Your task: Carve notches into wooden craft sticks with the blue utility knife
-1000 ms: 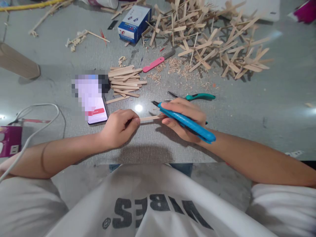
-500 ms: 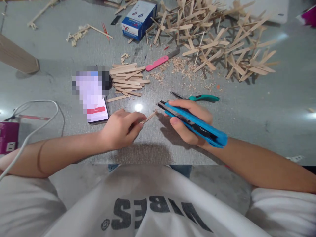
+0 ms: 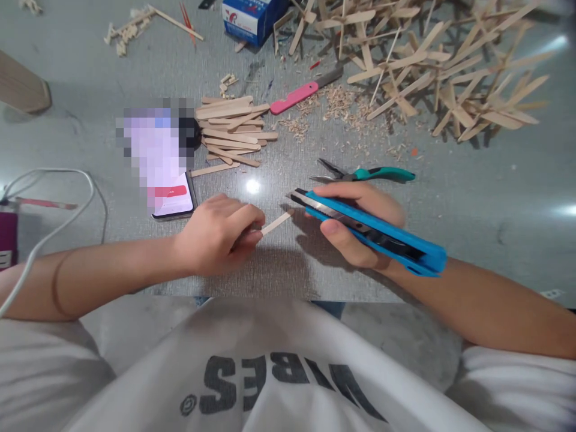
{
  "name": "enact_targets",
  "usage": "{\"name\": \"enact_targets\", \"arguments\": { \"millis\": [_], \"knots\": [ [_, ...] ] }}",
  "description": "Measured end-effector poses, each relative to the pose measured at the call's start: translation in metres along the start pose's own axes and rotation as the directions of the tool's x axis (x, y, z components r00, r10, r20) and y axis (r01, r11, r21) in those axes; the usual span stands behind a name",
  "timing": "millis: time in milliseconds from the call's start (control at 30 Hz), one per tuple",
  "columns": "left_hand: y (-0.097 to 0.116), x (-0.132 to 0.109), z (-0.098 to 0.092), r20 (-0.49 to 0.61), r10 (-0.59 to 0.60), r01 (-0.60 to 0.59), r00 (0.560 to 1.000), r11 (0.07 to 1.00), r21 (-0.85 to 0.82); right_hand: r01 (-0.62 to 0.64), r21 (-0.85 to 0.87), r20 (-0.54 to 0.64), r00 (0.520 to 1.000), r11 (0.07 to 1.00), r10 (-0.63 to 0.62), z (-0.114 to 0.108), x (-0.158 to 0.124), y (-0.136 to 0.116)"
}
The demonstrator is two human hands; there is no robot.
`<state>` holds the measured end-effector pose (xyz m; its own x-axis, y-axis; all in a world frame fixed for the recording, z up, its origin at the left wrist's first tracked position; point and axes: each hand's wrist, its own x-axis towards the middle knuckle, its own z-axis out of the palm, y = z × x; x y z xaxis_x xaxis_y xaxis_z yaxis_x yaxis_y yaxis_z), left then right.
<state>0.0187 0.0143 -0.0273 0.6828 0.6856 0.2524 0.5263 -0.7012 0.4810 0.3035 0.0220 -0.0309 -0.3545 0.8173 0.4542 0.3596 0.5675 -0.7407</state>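
Craft stick [image 3: 276, 222]: a flat wooden strip just above the near edge of the grey desk [image 3: 477, 210], in front of the person, between the two hands; whether its free end touches the surface is hard to tell.
Handling: probably very light, dry and fairly stiff, yet thin enough to snap or splinter; best pinched by its flat faces near one end, clear of the blade.
Stick's direction: its long axis runs aslant, from the left fingers out to the right and a little away from the person; the other end is hidden in the grasp.
Left hand [image 3: 216, 237]: curled, pinching the stick between thumb and bent fingers.
Right hand [image 3: 382, 201]: wrapped around a blue utility knife [image 3: 369, 229].
Knife's direction: its blade end points left and away from the person, just beside the stick's free tip; contact is unclear.
Nearby: teal-handled needle-nose pliers [image 3: 360, 174] beyond the right hand; a stack of loose sticks [image 3: 231, 135] beside a phone [image 3: 173, 201].
Farther back: wood shavings [image 3: 337, 102] and a heap of crossed sticks [image 3: 405, 63].
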Motion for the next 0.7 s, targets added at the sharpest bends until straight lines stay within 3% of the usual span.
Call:
{"name": "enact_targets", "arguments": {
  "millis": [100,267,533,700],
  "knots": [
    [-0.003,0.001,0.0,0.062,0.03,-0.036,0.998,0.994,0.101,0.16,-0.008,0.007,0.987,0.987,-0.16,-0.005,0.001,0.001],
    [-0.004,0.0,0.004,0.167,0.031,-0.062,0.985,0.98,0.188,0.388,0.108,0.109,0.91,0.915,-0.399,-0.002,0.005,0.008],
    [-0.003,0.001,0.001,0.21,0.0,-0.034,0.978,0.987,0.159,0.449,0.122,0.259,0.846,0.885,-0.465,0.007,-0.001,0.008],
    [-0.004,0.001,0.002,0.242,0.031,-0.076,0.97,0.981,0.178,0.441,0.098,0.28,0.848,0.892,-0.45,0.005,0.0,0.009]
  ]
}}
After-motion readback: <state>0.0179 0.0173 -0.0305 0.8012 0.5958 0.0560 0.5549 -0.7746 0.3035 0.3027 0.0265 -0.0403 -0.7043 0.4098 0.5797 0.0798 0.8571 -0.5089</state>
